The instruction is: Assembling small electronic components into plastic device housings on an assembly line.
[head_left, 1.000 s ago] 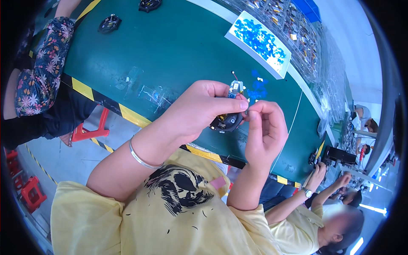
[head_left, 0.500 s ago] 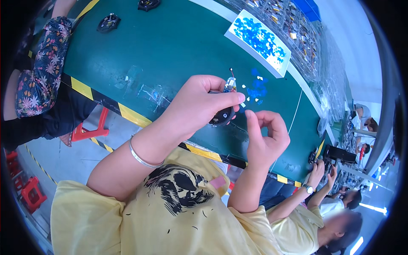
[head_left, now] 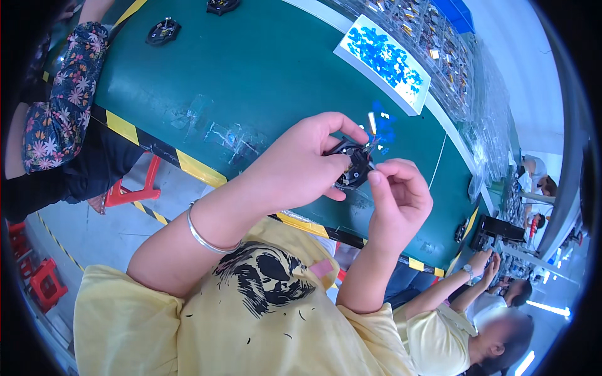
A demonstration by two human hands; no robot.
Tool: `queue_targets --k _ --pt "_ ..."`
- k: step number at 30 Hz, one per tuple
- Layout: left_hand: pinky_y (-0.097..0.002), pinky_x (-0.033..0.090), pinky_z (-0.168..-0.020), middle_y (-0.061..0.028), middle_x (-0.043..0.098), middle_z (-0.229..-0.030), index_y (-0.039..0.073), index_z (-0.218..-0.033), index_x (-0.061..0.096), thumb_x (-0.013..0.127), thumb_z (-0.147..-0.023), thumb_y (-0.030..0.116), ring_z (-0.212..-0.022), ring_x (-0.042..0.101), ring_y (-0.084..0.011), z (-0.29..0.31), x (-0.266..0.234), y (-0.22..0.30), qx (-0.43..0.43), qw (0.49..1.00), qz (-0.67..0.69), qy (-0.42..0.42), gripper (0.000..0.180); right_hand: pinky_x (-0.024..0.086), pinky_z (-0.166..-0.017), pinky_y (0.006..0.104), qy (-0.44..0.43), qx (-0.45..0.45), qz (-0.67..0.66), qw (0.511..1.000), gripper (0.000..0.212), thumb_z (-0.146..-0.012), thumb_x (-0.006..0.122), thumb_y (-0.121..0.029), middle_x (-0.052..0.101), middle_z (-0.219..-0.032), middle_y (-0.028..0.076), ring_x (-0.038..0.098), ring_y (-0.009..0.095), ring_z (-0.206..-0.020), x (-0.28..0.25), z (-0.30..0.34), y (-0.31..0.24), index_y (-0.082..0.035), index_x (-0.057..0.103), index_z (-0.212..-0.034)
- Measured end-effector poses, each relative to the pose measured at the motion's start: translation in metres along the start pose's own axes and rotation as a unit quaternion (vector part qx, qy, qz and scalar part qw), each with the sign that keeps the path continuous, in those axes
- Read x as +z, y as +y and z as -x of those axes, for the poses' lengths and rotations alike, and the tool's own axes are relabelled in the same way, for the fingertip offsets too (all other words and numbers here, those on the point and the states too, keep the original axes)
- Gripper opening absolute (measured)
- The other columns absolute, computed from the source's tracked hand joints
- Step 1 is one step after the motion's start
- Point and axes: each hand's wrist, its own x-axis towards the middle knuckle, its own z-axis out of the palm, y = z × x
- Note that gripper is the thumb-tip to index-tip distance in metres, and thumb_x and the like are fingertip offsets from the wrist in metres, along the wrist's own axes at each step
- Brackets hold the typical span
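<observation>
My left hand (head_left: 304, 160) is closed around a round black housing (head_left: 355, 178), holding it tilted above the green table, its open inner side showing small parts. Fine wires come off the housing's far edge, and a slim silver-white piece (head_left: 372, 123) sticks up at their end. Against the housing's right edge, my right hand (head_left: 401, 197) pinches with thumb and forefinger; what lies between the fingertips is too small to make out. Beyond the housing, small blue and white bits (head_left: 384, 128) lie on the table.
A white tray (head_left: 376, 66) of small blue pieces stands at the table's far side, beside clear compartment trays (head_left: 414, 28) of parts. Two more black housings (head_left: 163, 31) lie far left. A co-worker's flowered sleeve (head_left: 75, 94) is at left; another person (head_left: 451, 326) works at right.
The housing has turned in my left hand, its inner side now more exposed, and the silver-white piece now stands up beyond it. My right hand has come in from just apart to the housing's edge.
</observation>
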Motion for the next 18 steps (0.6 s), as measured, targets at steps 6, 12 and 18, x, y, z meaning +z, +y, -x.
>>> queue_targets --k 6,12,18 --pt "-0.025 0.058 -0.066 -0.0061 0.063 -0.097 -0.004 -0.114 0.054 0.048 -0.089 -0.002 -0.084 0.062 -0.0092 0.0 0.005 0.002 0.018 1.0 0.007 -0.018 0.026 0.046 -0.068 0.0233 -0.02 -0.171 0.227 0.959 0.016 -0.072 0.068 0.011 0.057 -0.087 0.009 0.055 0.014 -0.077 0.006 0.001 0.0 0.005 0.061 -0.085" --pt "-0.0227 0.056 -0.066 -0.0045 0.062 -0.094 -0.005 -0.112 0.056 0.049 -0.086 -0.004 -0.082 0.061 -0.0075 0.003 0.008 -0.002 0.07 0.997 -0.031 0.005 0.027 0.046 -0.066 0.0252 -0.003 -0.197 0.318 0.927 0.016 -0.068 0.07 0.009 0.06 -0.081 0.009 0.057 0.016 -0.074 0.011 -0.001 -0.007 0.002 0.062 -0.08" --pt "-0.0208 0.053 -0.066 -0.0056 0.063 -0.093 -0.006 -0.115 0.055 0.049 -0.082 -0.009 -0.083 0.061 -0.0081 0.006 0.005 -0.002 0.105 0.986 -0.126 -0.01 0.034 0.046 -0.062 0.0286 -0.01 -0.262 0.356 0.897 0.017 -0.066 0.074 0.003 0.061 -0.076 0.009 0.059 0.021 -0.07 0.01 -0.004 0.001 -0.005 0.065 -0.077"
